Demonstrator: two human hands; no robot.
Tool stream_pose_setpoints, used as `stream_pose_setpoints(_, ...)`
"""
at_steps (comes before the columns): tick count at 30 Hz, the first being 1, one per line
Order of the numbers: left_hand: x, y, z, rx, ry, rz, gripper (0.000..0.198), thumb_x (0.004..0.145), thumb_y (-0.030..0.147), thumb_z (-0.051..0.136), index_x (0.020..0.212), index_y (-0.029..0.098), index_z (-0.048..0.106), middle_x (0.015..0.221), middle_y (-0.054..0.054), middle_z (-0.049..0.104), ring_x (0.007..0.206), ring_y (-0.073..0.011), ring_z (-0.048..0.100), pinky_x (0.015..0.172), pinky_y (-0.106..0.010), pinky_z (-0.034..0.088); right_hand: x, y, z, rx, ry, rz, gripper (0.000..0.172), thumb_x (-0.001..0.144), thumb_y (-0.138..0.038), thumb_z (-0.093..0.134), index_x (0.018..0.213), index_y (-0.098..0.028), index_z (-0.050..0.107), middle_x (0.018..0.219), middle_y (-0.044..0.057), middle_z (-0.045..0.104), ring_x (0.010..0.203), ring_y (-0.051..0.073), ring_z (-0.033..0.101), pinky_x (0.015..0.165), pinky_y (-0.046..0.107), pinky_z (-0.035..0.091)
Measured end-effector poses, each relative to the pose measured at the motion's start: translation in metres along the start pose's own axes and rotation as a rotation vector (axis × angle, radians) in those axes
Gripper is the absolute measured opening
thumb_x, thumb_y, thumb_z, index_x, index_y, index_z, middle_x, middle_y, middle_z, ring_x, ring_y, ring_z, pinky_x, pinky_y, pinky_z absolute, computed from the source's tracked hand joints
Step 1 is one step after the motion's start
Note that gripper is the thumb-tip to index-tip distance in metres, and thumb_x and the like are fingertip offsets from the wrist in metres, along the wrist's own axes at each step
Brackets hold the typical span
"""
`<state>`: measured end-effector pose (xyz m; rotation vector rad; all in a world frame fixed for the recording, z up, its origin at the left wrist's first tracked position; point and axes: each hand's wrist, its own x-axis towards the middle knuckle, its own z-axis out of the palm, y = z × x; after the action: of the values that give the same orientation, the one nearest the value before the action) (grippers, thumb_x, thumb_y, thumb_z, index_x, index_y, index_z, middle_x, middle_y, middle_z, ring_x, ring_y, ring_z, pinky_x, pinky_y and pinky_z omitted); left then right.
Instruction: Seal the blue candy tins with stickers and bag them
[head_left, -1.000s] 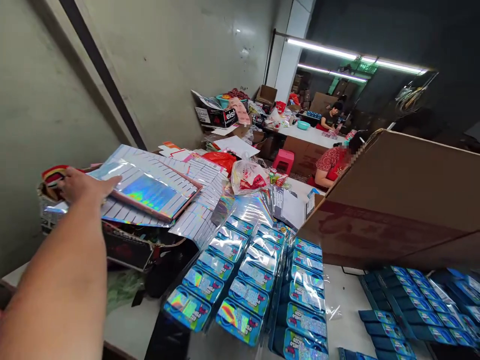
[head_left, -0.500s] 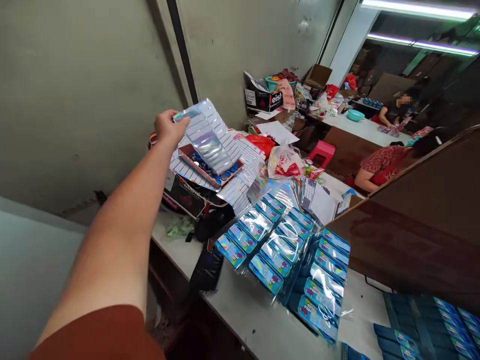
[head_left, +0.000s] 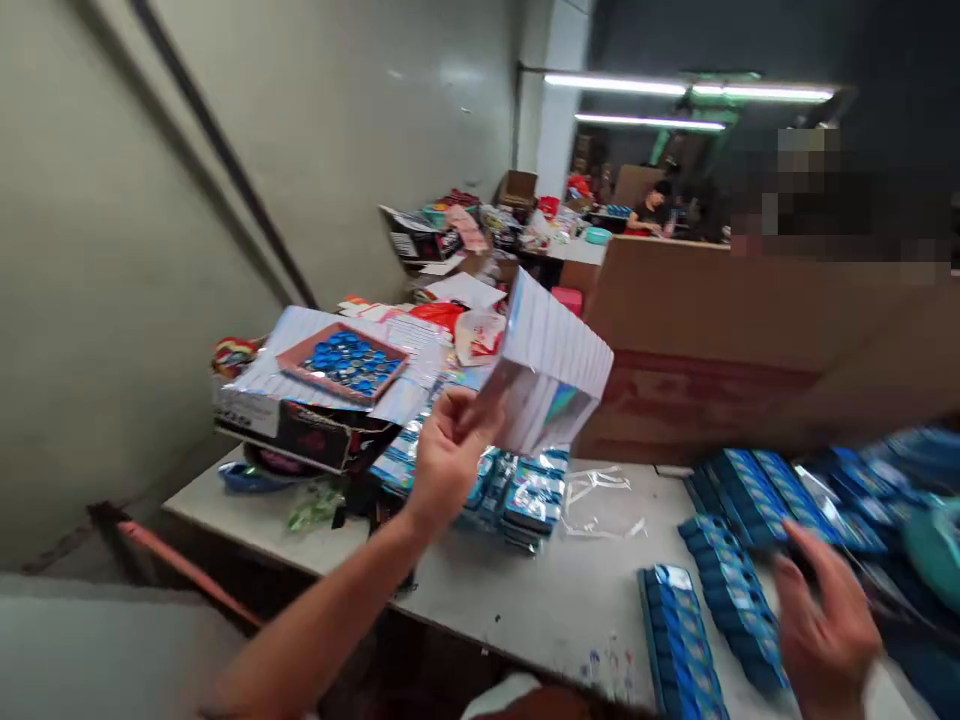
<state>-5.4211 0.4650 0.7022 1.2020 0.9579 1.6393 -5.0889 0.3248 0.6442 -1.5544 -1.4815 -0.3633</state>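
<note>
Workshop | tube lights (head_left: 615, 86) | white worktable (head_left: 480, 580) | blue packs (head_left: 681, 640) in rows | co-worker (head_left: 649, 212)

We're on one head cam, facing forward and down over the tabletop (head_left: 540, 590); left hand (head_left: 442, 460) close at 7 o'clock, right hand (head_left: 829, 620) close at 4.

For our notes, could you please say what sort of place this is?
Likely a packing workshop: rows of glossy blue packs, a shallow pink tray of blue discs, and long white light tubes.

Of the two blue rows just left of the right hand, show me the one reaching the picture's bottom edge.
The left row: its near end runs to that edge. The other row, nearer the right hand, ends higher up.
</note>
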Motion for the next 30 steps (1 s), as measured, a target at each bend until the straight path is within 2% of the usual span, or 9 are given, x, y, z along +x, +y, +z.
stream_pose_setpoints(1,-0.026,-0.012,0.018,0.002,-0.070,-0.080,0.023,0.072,0.033,0.073,0.080,0.027,0.053,0.065,0.004,0.042,0.059,-0.0107,0.048,0.060,-0.024,0.046,0.001,-0.003,-0.002,-0.013,0.019,-0.015,0.051,0.090,-0.050,0.046,0.132,-0.023,0.050,0.126,0.012,0.055,0.119,0.032,0.051,0.101,0.055,0.040)
stream_pose_setpoints(4,-0.091,-0.041,0.061,-0.061,-0.237,-0.310,0.022,0.075,0.037,0.070,0.083,0.029,0.051,0.066,0.003,0.043,0.065,-0.0128,0.051,0.064,-0.026,0.047,0.013,-0.012,0.001,0.007,-0.149,-0.099,0.091,0.073,-0.067,0.059,0.145,-0.018,0.031,0.140,0.015,0.044,0.131,0.037,0.038,0.108,0.057,0.032)
stream_pose_setpoints(8,-0.133,-0.065,0.090,-0.103,-0.266,-0.537,0.033,0.070,0.043,0.070,0.090,0.031,0.046,0.069,0.003,0.047,0.064,-0.0140,0.052,0.059,-0.027,0.045,0.009,-0.005,0.011,0.098,-0.455,-0.028,0.111,0.059,-0.071,0.069,0.147,-0.019,0.027,0.143,0.016,0.040,0.132,0.035,0.038,0.110,0.053,0.032)
stream_pose_setpoints(13,-0.150,-0.089,0.102,-0.111,-0.332,-0.683,0.037,0.067,0.044,0.071,0.086,0.030,0.043,0.073,0.003,0.048,0.063,-0.0129,0.052,0.058,-0.026,0.044,-0.038,0.008,0.019,0.412,-0.691,0.179,0.087,0.059,-0.067,0.072,0.131,-0.023,0.049,0.130,0.010,0.055,0.121,0.026,0.051,0.105,0.042,0.039)
stream_pose_setpoints(18,-0.169,-0.102,0.107,-0.089,-0.436,-0.710,0.031,0.070,0.038,0.073,0.083,0.027,0.046,0.073,0.004,0.050,0.065,-0.0111,0.052,0.062,-0.023,0.044,-0.052,0.012,0.009,0.402,-0.479,0.282,0.100,0.060,-0.076,0.064,0.139,-0.019,0.039,0.142,0.014,0.041,0.133,0.028,0.038,0.112,0.043,0.031)
stream_pose_setpoints(21,-0.176,-0.099,0.113,-0.137,-0.519,-0.719,0.027,0.073,0.036,0.072,0.089,0.029,0.051,0.076,0.004,0.055,0.070,-0.0108,0.056,0.069,-0.023,0.047,-0.042,0.014,-0.005,0.253,-0.434,0.183,0.108,0.058,-0.074,0.067,0.145,-0.021,0.029,0.150,0.013,0.030,0.140,0.031,0.025,0.116,0.049,0.023)
stream_pose_setpoints(24,-0.180,-0.090,0.118,-0.142,-0.641,-0.730,0.031,0.074,0.035,0.072,0.101,0.031,0.058,0.094,0.001,0.065,0.088,-0.0155,0.063,0.083,-0.028,0.050,-0.034,0.014,-0.016,0.127,-0.450,0.083,0.110,0.058,-0.073,0.068,0.147,-0.023,0.027,0.153,0.012,0.025,0.143,0.034,0.017,0.116,0.054,0.016)
stream_pose_setpoints(27,-0.185,-0.083,0.120,-0.103,-0.746,-0.743,0.040,0.074,0.038,0.071,0.113,0.032,0.062,0.114,-0.003,0.065,0.107,-0.0217,0.061,0.095,-0.032,0.047,-0.035,0.011,-0.021,0.137,-0.537,0.061,0.100,0.064,-0.067,0.068,0.145,-0.022,0.031,0.147,0.012,0.037,0.138,0.032,0.030,0.116,0.055,0.015)
stream_pose_setpoints(30,-0.190,-0.081,0.117,-0.113,-0.784,-0.702,0.032,0.075,0.040,0.070,0.106,0.031,0.067,0.112,-0.002,0.067,0.109,-0.0221,0.060,0.097,-0.032,0.045,-0.039,0.007,-0.023,0.247,-0.661,0.101,0.081,0.069,-0.057,0.071,0.137,-0.023,0.043,0.135,0.009,0.052,0.126,0.027,0.047,0.115,0.053,0.021)
